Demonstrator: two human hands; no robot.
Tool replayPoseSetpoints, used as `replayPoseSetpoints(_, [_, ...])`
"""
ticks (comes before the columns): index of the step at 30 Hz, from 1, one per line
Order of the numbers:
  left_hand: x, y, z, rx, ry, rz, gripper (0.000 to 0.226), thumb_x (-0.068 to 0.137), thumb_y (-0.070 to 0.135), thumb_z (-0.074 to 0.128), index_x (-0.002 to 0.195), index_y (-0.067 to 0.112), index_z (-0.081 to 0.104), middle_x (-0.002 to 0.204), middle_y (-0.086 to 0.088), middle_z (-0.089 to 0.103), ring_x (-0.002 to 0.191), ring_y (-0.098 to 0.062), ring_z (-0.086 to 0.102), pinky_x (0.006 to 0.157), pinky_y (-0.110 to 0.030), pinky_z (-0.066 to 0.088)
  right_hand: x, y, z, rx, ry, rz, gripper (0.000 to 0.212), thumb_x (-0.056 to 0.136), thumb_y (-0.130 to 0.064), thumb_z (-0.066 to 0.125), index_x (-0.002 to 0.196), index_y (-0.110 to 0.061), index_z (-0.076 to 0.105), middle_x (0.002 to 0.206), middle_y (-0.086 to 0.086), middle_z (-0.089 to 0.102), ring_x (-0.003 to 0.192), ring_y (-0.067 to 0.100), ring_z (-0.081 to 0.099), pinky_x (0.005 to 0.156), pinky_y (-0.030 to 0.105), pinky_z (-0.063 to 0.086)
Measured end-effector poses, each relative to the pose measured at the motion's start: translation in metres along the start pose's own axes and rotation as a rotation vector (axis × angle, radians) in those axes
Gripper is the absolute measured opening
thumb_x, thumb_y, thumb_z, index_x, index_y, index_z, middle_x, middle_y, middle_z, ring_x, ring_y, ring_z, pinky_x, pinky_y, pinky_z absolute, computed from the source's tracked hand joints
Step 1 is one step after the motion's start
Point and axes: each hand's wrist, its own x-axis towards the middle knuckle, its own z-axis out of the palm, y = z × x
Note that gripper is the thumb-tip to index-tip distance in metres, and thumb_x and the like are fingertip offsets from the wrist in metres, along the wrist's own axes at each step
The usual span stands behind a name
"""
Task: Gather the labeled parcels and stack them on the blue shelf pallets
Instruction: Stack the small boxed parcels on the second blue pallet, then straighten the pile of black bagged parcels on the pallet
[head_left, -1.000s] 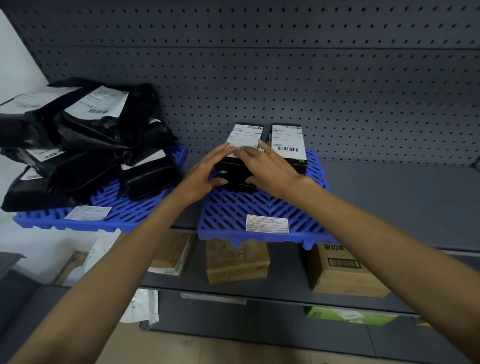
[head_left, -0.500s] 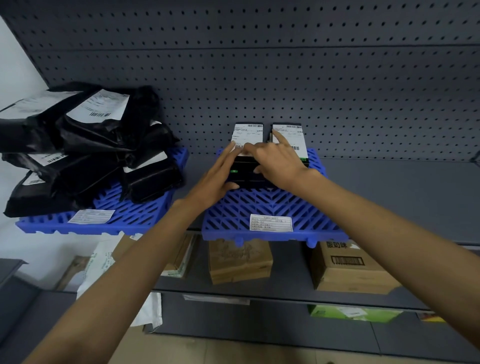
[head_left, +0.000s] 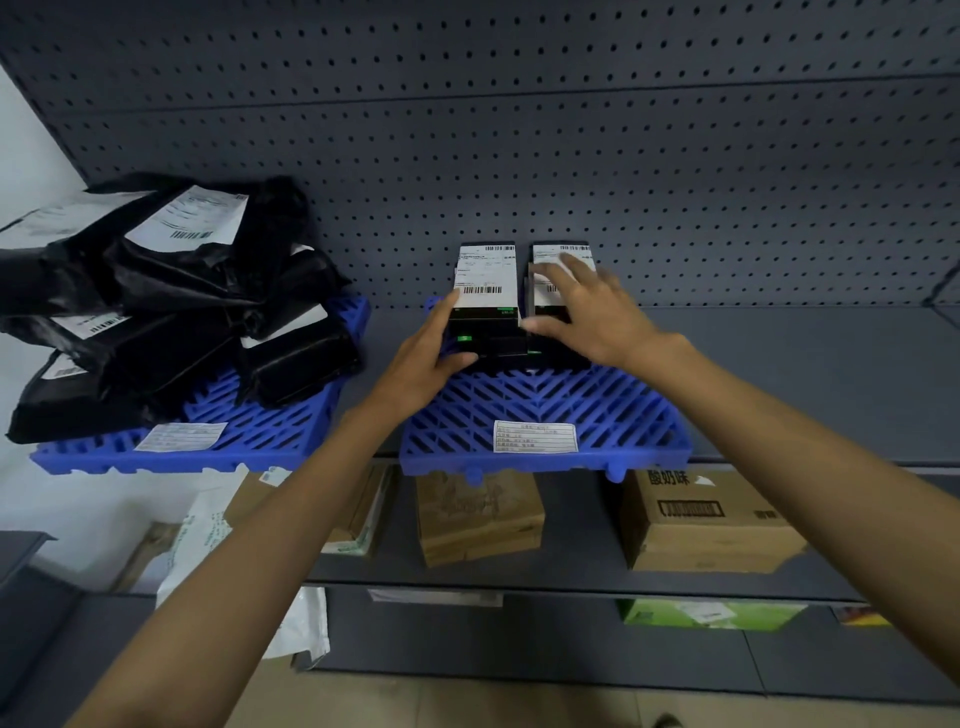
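Note:
Two black boxes with white labels stand side by side at the back of the middle blue pallet (head_left: 545, 410). My left hand (head_left: 426, 353) holds the left box (head_left: 485, 306) from its left side, thumb under its front edge. My right hand (head_left: 587, 312) lies spread over the right box (head_left: 558, 291), fingers straight, covering most of its label. A second blue pallet (head_left: 270, 436) to the left carries a heap of black labeled parcel bags (head_left: 171, 301).
A grey pegboard wall (head_left: 571, 156) backs the shelf. The grey shelf surface (head_left: 805, 374) runs to the right of the pallets. Below are cardboard boxes (head_left: 706, 525), a brown carton (head_left: 478, 519) and white bags (head_left: 208, 540); a green box (head_left: 711, 616) sits lower.
The left box has been pushed back level with the right one. My right hand has moved off the left box onto the right box; my left hand stays on the left box.

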Motion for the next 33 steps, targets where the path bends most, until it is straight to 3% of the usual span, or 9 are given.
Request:
replayPoseSetpoints(4, [0.005,0.013,0.01,-0.112,0.041,-0.059,0.08,0.097,0.014,0.058,0.158,0.024,0.006,0.164,0.002,0.017,0.146,-0.019,0.026,0.117,-0.037,0.03,-0.014,0.018,0.013,0.326,-0.08,0.029,0.093,0.079,-0.035,0.079,0.153,-0.025,0.025,0.164,0.006,0.005,0.15,0.025,0.013,0.119,0.038,0.021])
replayPoseSetpoints(7, [0.009,0.019,0.015,-0.139,0.036,-0.07,0.075,0.099,0.008,0.053,0.158,0.02,0.007,0.164,0.001,0.014,0.149,-0.017,0.019,0.119,-0.036,0.025,-0.012,0.02,0.019,0.339,-0.042,0.019,0.095,0.077,-0.021,0.082,0.153,-0.023,0.027,0.164,0.005,0.006,0.15,0.023,0.014,0.119,0.036,0.023])
replayPoseSetpoints(10, [0.012,0.021,0.018,-0.114,0.035,-0.085,0.072,0.102,0.013,0.05,0.158,0.02,0.004,0.16,0.0,0.026,0.143,-0.017,0.032,0.106,-0.019,0.031,-0.006,0.021,0.02,0.331,-0.065,0.023,0.095,0.078,-0.015,0.081,0.154,-0.026,0.025,0.164,0.003,0.004,0.15,0.023,0.015,0.119,0.036,0.024])
replayPoseSetpoints(14, [0.011,0.023,0.022,-0.033,0.043,-0.103,0.074,0.102,0.016,0.048,0.158,0.018,-0.002,0.157,-0.003,0.033,0.138,-0.02,0.039,0.104,-0.021,0.032,-0.007,0.023,0.021,0.283,-0.082,0.01,0.095,0.08,-0.013,0.077,0.154,-0.03,0.021,0.165,-0.002,0.001,0.15,0.022,0.015,0.118,0.04,0.028])
replayPoseSetpoints(17, [0.013,0.024,0.012,0.111,-0.019,-0.091,0.075,0.102,0.017,0.048,0.157,0.017,-0.004,0.156,-0.005,0.034,0.135,-0.022,0.042,0.094,-0.013,0.03,-0.005,0.02,0.013,0.201,-0.153,-0.007,0.099,0.08,-0.025,0.079,0.156,-0.03,0.015,0.165,-0.003,-0.004,0.15,0.024,0.015,0.119,0.043,0.024])
replayPoseSetpoints(20, [0.013,0.031,-0.005,0.247,-0.107,-0.098,0.081,0.102,0.015,0.05,0.157,0.023,-0.008,0.158,-0.005,0.031,0.134,-0.027,0.042,0.092,-0.02,0.034,-0.001,0.009,0.0,0.1,-0.219,-0.017,0.101,0.08,-0.054,0.071,0.156,-0.034,0.008,0.164,-0.004,-0.008,0.15,0.035,-0.003,0.122,0.052,0.005])
replayPoseSetpoints(22, [0.004,0.038,-0.02,0.324,-0.121,-0.064,0.081,0.101,0.016,0.053,0.158,0.025,-0.004,0.159,-0.007,0.03,0.134,-0.03,0.042,0.093,-0.027,0.037,0.001,-0.005,-0.01,0.016,-0.13,-0.021,0.092,0.083,-0.066,0.057,0.155,-0.035,0.011,0.165,-0.005,-0.003,0.148,0.041,-0.008,0.119,0.054,0.005])
replayPoseSetpoints(25, [-0.022,0.044,-0.053,0.562,-0.025,0.049,0.074,0.1,0.024,0.055,0.158,0.026,0.008,0.163,0.002,0.019,0.146,-0.023,0.027,0.109,-0.04,0.036,0.009,-0.041,-0.023,-0.105,0.025,-0.151,0.073,0.093,-0.06,0.047,0.154,-0.027,0.022,0.162,0.003,0.018,0.147,0.042,0.011,0.118,0.052,0.018])
replayPoseSetpoints(33, [-0.107,0.032,-0.176,0.899,0.378,0.035,0.057,0.093,0.02,0.06,0.147,0.02,0.041,0.144,-0.003,0.048,0.133,-0.026,0.043,0.106,-0.042,0.043,0.045,-0.188,-0.025,0.059,0.181,-0.506,0.058,0.098,-0.042,0.05,0.149,-0.022,0.033,0.152,0.004,0.038,0.138,0.03,0.034,0.108,0.044,0.035])
